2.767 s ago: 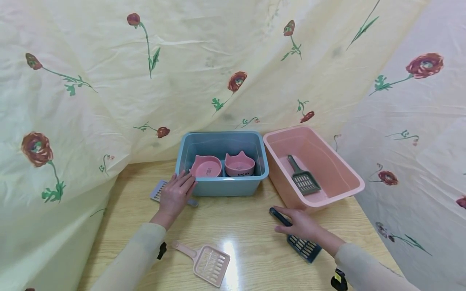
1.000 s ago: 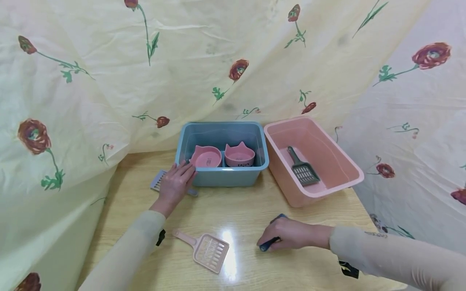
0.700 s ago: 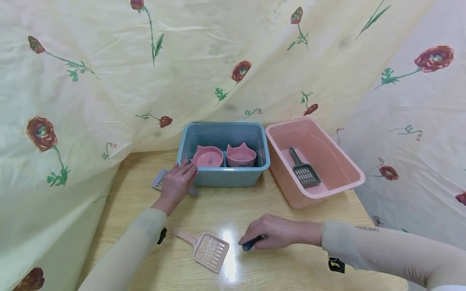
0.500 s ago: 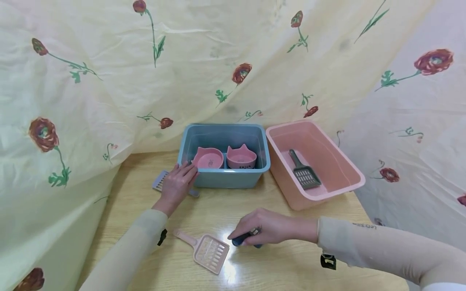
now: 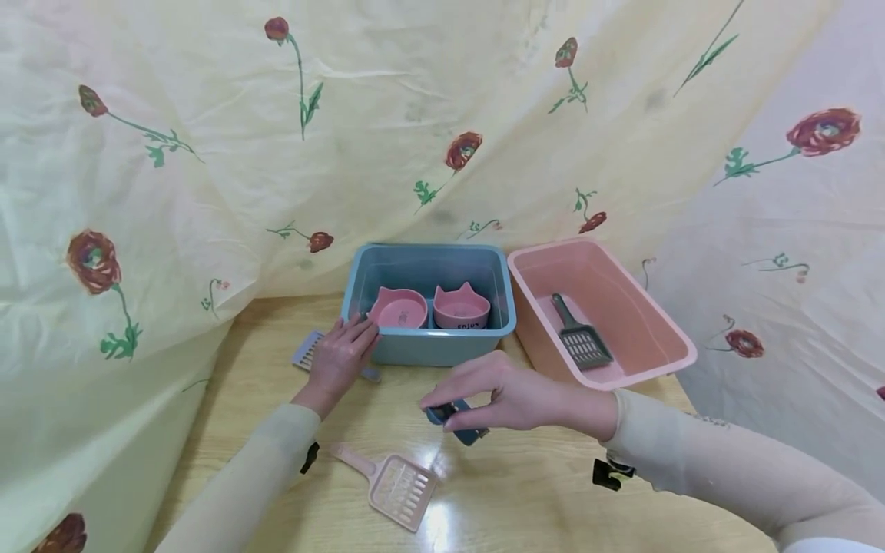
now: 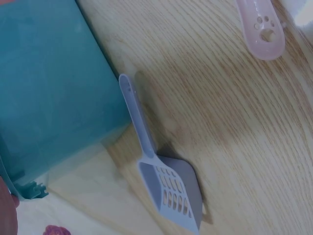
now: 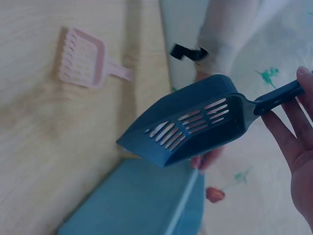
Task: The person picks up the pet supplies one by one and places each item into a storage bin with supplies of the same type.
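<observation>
My right hand (image 5: 508,392) holds a dark blue litter scoop (image 5: 470,432) by its handle, raised above the table in front of the blue bin (image 5: 432,350). The right wrist view shows the scoop's slotted pan (image 7: 188,98) tilted, with the fingers around the handle end. My left hand (image 5: 340,357) rests on the bin's front left rim, fingers stretched over the edge. Beneath that hand lies a lavender litter scoop (image 6: 138,122) beside the bin. A pink litter scoop (image 5: 379,478) lies on the table between the forearms. Two pink cat-eared bowls (image 5: 402,310) sit in the blue bin.
At the right, a pink bin (image 5: 629,307) stands against the blue one, with a grey-green litter scoop (image 5: 563,309) inside. A flowered cloth (image 5: 387,184) hangs behind and at both sides of the wooden table (image 5: 270,430).
My right hand has picked up the dark blue scoop from the right of the table and carried it left and up toward the blue bin. My left hand stays at the rim.
</observation>
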`<state>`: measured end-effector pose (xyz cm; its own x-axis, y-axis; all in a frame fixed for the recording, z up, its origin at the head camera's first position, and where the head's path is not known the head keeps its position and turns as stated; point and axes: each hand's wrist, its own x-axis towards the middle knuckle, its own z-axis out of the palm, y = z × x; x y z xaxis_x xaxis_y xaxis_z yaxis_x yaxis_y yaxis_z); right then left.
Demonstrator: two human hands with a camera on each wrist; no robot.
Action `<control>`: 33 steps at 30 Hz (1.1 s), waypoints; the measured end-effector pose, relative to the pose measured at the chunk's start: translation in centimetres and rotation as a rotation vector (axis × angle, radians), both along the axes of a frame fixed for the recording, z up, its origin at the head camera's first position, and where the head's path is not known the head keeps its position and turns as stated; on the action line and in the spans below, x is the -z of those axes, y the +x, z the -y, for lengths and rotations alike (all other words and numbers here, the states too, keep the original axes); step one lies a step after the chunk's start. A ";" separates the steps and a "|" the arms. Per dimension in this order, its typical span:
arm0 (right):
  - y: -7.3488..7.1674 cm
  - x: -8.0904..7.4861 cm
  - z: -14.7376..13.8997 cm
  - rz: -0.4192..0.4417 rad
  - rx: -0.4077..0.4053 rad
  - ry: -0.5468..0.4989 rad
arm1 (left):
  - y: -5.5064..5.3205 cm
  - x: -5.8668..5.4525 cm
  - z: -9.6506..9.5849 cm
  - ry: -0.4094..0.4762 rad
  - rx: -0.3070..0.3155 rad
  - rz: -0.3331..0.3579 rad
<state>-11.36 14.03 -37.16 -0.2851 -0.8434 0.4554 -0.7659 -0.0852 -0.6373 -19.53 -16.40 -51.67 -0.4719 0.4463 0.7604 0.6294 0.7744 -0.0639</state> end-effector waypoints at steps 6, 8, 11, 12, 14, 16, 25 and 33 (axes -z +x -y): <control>-1.9 -2.0 -1.8 0.006 0.118 -0.049 | 0.3 0.1 0.0 0.021 0.015 -0.007; -2.6 -2.9 -2.9 0.009 0.180 -0.056 | 0.3 0.2 0.0 0.023 0.015 -0.009; -3.9 -3.9 -4.7 -0.003 0.275 -0.072 | 0.3 0.2 0.1 0.022 0.014 -0.010; -4.4 -4.2 -5.3 0.009 0.304 -0.084 | 0.3 0.2 0.1 0.019 0.014 -0.008; -5.4 -4.7 -6.7 0.025 0.369 -0.112 | 0.3 0.3 0.1 0.018 0.016 -0.010; -6.3 -5.0 -8.0 0.076 0.447 -0.134 | 0.3 0.3 0.0 0.019 0.017 -0.013; -10.1 -3.3 -13.3 0.271 0.902 -0.119 | 0.2 -0.1 -0.1 0.009 0.010 -0.001; -13.5 0.5 -17.6 0.400 1.120 -0.057 | 0.1 -0.1 -0.2 0.014 0.006 0.001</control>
